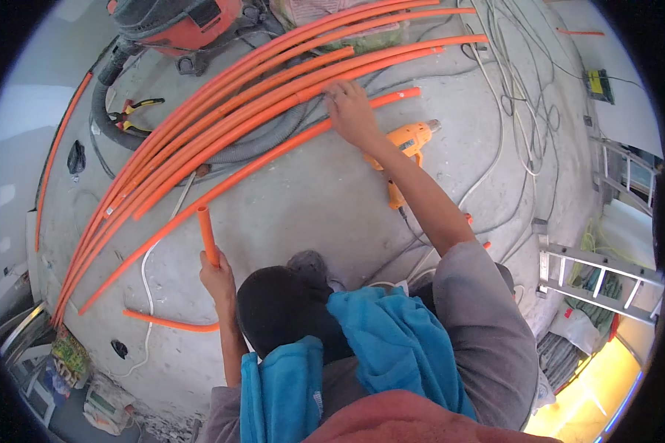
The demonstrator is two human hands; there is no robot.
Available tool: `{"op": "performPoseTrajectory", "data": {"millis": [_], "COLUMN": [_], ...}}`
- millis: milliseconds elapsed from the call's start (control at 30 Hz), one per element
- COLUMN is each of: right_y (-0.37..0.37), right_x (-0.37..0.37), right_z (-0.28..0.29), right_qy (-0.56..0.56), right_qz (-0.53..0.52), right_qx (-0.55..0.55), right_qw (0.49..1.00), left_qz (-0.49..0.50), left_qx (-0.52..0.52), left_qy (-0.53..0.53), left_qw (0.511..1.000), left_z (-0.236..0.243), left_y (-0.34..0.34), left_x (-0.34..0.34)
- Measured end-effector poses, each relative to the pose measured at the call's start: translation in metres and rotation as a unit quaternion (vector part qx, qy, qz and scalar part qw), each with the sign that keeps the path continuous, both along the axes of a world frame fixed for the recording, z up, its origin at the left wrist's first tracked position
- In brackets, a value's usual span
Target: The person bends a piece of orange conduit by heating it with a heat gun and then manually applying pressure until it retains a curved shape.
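Observation:
My left hand (218, 275) is closed round a short orange plastic pipe (207, 235), which stands up out of the fist with its open end on top. My right hand (349, 109) reaches out to a bundle of long orange pipes (222, 125) lying on the floor. Its fingers are closed on one pipe (303, 97) at the near side of that bundle. Just nearer to me, a single long orange pipe (273, 153) lies apart from the others. Beside my right forearm rests an orange heat gun (408, 139), partly hidden by the arm.
A red and black vacuum cleaner (171, 23) with a grey hose (112, 122) stands far left, near pliers (134, 111). Loose cables (506, 88) run across the right side. A ladder (602, 284) lies at the right. A bent orange pipe (171, 323) lies left of me.

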State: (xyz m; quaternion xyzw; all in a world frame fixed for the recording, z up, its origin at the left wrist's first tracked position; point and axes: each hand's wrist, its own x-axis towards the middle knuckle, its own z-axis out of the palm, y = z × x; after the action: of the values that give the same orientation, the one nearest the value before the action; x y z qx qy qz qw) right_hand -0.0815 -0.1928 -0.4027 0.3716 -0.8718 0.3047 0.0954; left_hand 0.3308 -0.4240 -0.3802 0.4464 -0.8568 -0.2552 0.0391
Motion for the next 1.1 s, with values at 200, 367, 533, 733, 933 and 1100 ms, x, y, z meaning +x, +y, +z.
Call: {"op": "performPoseTrajectory", "data": {"millis": [200, 367, 533, 733, 933, 1100], "right_y": [-0.043, -0.072, -0.007, 0.037, 0.167, 0.304], "right_x": [-0.064, -0.097, -0.169, -0.075, -0.035, -0.004], "right_z": [-0.022, -0.048, -0.063, 0.039, 0.112, 0.125], "right_qy": [0.078, 0.109, 0.147, 0.006, -0.073, -0.192], "right_qz": [-0.009, -0.002, 0.21, 0.105, 0.051, 0.028], "right_qx": [0.132, 0.193, 0.285, 0.182, 0.237, 0.225], "right_qw": [0.988, 0.975, 0.923, 0.978, 0.967, 0.955], "left_qz": [0.033, 0.032, -0.021, 0.034, 0.026, 0.05], "left_qx": [0.031, 0.023, 0.034, 0.028, 0.009, -0.001], "left_qy": [-0.058, -0.032, 0.064, 0.001, 0.033, 0.086], "left_qw": [0.997, 0.999, 0.997, 0.999, 0.999, 0.995], "left_z": [0.0, 0.011, -0.009, 0.022, 0.016, 0.041], "left_y": [0.004, 0.008, 0.011, -0.007, -0.011, -0.016], "left_x": [-0.005, 0.0, -0.006, 0.014, 0.018, 0.002]}}
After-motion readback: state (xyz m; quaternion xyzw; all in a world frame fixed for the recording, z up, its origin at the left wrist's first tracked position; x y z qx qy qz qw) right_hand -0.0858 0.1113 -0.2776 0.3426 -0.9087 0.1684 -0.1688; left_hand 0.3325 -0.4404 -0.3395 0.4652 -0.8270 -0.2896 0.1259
